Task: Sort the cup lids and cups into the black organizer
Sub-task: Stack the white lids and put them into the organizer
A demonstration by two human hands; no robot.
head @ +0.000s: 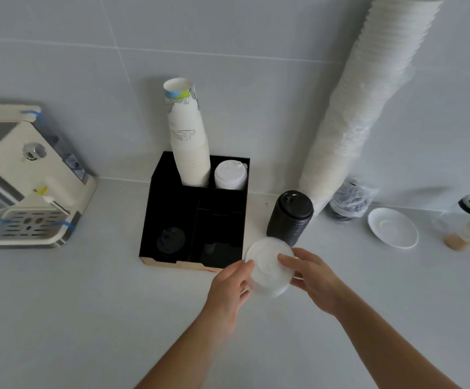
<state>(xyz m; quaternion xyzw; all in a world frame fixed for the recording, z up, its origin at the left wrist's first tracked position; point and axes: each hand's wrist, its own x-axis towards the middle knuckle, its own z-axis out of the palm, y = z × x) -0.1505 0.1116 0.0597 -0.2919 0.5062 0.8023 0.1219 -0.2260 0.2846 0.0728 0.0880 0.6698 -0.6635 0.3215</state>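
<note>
A stack of white lids (267, 265) is held between both hands just off the front right corner of the black organizer (172, 197). My left hand (232, 287) grips its left side and my right hand (312, 279) grips its right side. In the organizer, a tall stack of paper cups (190, 141) stands in the back middle compartment, white lids (230, 175) fill the back right one, and black lids (170, 240) lie in the front left one. A stack of black lids (290, 217) stands on the counter right of the organizer.
A very tall sleeve of white cups (368, 108) leans against the wall at the right, with a plastic bag (349, 200) at its base. A white saucer (392, 227) and two small jars (469, 226) sit further right. A cream coffee machine (29, 178) stands at the left.
</note>
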